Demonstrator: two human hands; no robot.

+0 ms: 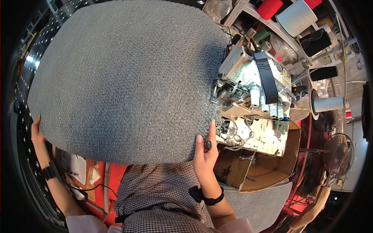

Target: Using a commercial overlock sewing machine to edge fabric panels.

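Note:
A big grey carpet piece (124, 81) lies spread across the work surface and fills most of the view. My left hand (36, 132) grips its near left edge. My right hand (205, 153) rests on its near right edge, fingers pressing the carpet down close to the sewing machine (252, 91). A small dark object (208, 145) sits between the fingers of that hand. The carpet's right edge meets the machine's needle area.
Thread cones, red (269, 7) and white (297, 16), stand behind the machine. An open cardboard box (256, 171) sits under the machine's near side, with another grey carpet piece (256, 204) below it. A fan (338, 153) stands at the right.

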